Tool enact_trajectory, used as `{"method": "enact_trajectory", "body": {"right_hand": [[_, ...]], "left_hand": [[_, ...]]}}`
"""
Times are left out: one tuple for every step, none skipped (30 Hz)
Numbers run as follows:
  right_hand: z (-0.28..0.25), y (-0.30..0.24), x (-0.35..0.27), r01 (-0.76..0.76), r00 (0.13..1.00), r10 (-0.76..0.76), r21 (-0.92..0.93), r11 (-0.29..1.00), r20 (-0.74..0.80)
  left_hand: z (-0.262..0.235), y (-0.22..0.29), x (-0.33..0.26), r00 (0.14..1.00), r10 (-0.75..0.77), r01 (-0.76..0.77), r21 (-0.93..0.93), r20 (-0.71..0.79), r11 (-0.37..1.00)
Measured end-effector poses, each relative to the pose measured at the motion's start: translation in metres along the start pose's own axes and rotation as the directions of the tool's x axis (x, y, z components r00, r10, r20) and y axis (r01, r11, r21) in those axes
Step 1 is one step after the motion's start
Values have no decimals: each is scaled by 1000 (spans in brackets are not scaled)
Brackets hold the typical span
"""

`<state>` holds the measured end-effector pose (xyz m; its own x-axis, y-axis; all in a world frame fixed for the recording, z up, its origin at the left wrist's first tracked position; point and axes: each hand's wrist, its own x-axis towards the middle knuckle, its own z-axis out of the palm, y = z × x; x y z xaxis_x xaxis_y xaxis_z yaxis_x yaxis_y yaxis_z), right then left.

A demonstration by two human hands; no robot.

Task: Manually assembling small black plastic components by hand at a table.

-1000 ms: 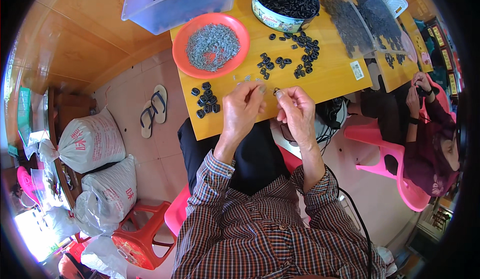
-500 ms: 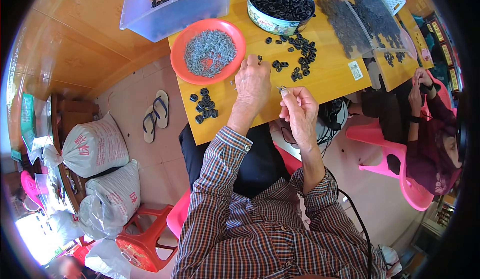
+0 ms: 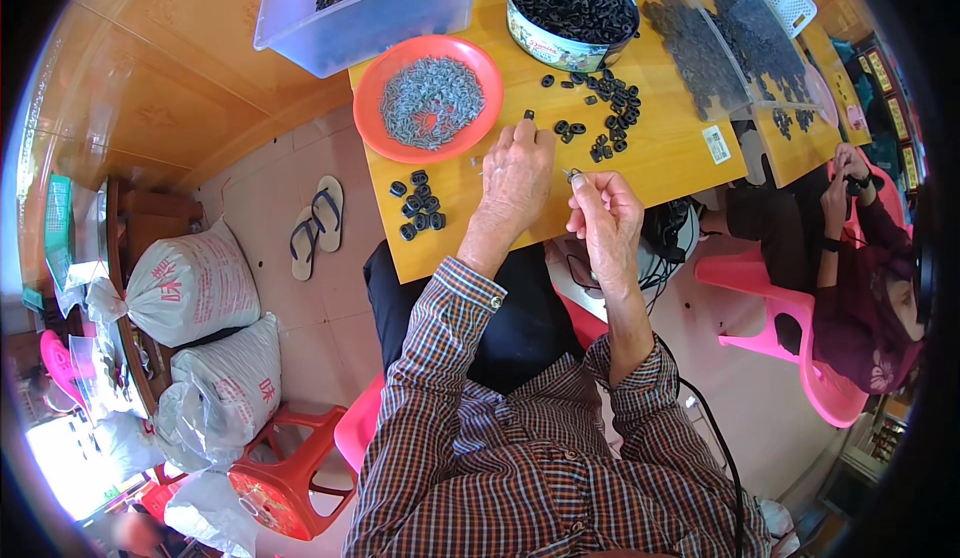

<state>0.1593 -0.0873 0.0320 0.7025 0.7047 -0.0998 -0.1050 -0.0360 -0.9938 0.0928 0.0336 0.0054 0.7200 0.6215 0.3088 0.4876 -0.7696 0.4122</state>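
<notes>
My left hand (image 3: 515, 176) rests over the yellow table with its fingers curled together; the fingertips are hidden beneath it. Just beyond its knuckles lies one small black oval piece (image 3: 529, 115). My right hand (image 3: 608, 216) is closed in a pinch at the table's near edge. Between its thumb and forefinger is a small dark piece (image 3: 573, 173) with a silvery tip, too small to identify. More black oval pieces sit in a cluster (image 3: 420, 204) left of my left hand and in a loose group (image 3: 622, 108) beyond my right. A red plate (image 3: 367, 118) holds many thin silvery screws or pins.
A round tin (image 3: 560, 53) full of black pieces and a clear plastic bin (image 3: 375, 33) stand at the back. Another clear container (image 3: 690, 78) lies right. A person (image 3: 860, 278) sits on a pink chair (image 3: 775, 303). Sacks (image 3: 195, 283), slippers (image 3: 318, 228) and a red stool (image 3: 290, 473) are on the left.
The view has shifted slightly, so the table sits a little further right in it. My left hand has drawn slightly back from the lone black piece. My right hand keeps its pinch.
</notes>
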Motion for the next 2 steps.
{"method": "enact_trajectory", "body": {"right_hand": [[0,-1,0,-7,1000,7,13,1000,-1],[0,-1,0,-7,1000,7,14,1000,-1]], "left_hand": [[-1,0,-1,999,40,-40,2,-21,999],[-1,-1,-2,996,80,-80,5,-41,997]]}}
